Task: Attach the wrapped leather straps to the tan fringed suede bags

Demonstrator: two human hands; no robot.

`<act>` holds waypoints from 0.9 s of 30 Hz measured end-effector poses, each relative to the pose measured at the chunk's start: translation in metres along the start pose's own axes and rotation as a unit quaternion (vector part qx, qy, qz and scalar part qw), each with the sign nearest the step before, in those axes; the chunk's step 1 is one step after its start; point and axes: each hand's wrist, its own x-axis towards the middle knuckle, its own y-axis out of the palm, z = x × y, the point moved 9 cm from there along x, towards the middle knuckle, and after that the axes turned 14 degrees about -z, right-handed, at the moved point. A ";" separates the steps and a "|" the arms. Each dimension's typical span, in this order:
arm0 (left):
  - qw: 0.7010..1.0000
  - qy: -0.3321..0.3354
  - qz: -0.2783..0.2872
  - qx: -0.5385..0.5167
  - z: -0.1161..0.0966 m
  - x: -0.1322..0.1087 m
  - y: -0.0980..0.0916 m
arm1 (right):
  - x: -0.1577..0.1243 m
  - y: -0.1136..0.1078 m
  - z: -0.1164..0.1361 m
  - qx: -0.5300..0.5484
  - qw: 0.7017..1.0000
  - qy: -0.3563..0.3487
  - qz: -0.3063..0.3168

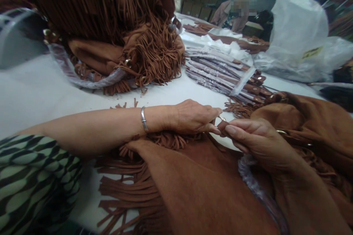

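Note:
A brown suede bag (193, 180) with long fringe lies on the white table before me. Above its top edge, my left hand (193, 117), with a silver bracelet at the wrist, pinches a gold-coloured metal ring (221, 118). Facing it, my right hand (256, 136) grips a small brown leather tab (223, 126) at that ring. The fingertips of both hands nearly meet there. A plastic-wrapped handle (256, 180) runs down beneath my right wrist.
Fringed bags (110, 25) are piled at the back left beside a grey tub (19, 40). Wrapped straps (220, 73) lie bundled beyond my hands. Another brown bag (311, 117) is at the right, below a clear plastic bag (298, 33). A person (234, 14) is in the background.

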 end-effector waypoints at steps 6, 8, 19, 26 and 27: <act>0.999 0.036 -0.035 -0.022 0.001 -0.002 -0.003 | -0.002 0.003 0.006 -0.016 0.999 -0.032 -0.023; 0.996 0.052 -0.064 -0.028 -0.001 -0.002 -0.007 | 0.000 0.004 0.002 0.008 1.000 -0.010 -0.013; 0.964 -0.039 0.001 -0.263 0.014 0.022 -0.016 | 0.021 -0.038 -0.017 0.178 0.969 0.052 -0.166; 0.937 -0.176 0.042 -0.299 0.060 0.050 0.001 | -0.004 -0.033 -0.027 0.226 0.965 0.121 -0.060; 0.941 -0.177 0.048 -0.285 0.063 0.052 0.001 | -0.007 -0.033 -0.028 0.222 0.965 0.126 -0.053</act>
